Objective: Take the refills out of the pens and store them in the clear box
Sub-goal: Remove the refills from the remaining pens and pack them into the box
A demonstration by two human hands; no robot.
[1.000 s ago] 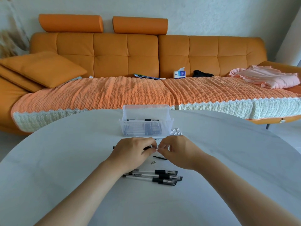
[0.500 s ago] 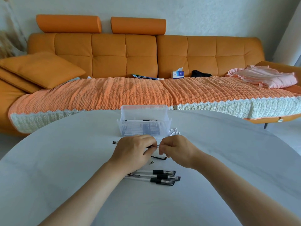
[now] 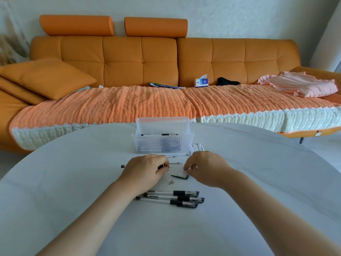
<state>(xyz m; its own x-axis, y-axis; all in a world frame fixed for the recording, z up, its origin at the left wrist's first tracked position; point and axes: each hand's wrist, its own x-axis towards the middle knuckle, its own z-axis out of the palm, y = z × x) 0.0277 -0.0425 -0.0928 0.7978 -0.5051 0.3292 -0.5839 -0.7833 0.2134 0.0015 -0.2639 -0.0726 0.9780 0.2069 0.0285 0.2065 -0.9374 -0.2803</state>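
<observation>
Left hand (image 3: 145, 171) curled round a black-ended clear pen (image 3: 123, 166) — its back end sticks out left of the fist, and a thin dark point shows at the fingertips on the right. Right hand (image 3: 204, 169) is just beside it, not touching. Its fingers are curled, thumb and forefinger brought together low over the round white table (image 3: 73, 182); cannot tell whether anything is pinched there. Black pen cap (image 3: 180, 176) lies on the table by the right fingertips, with a small metal pen tip (image 3: 171, 182) near it, toward the person. Thin pale refill (image 3: 176, 163) lies between the hands and the ribbed clear plastic box (image 3: 163, 124). Box sits mid-table just beyond the hands, with pens or refills in it — cannot tell which. Bunch of white sticks (image 3: 196, 147) just beside the box's right side. Three clear pens with black grips (image 3: 171, 198) lie side by side nearer the person. Orange sofa (image 3: 140, 60) behind the table.
</observation>
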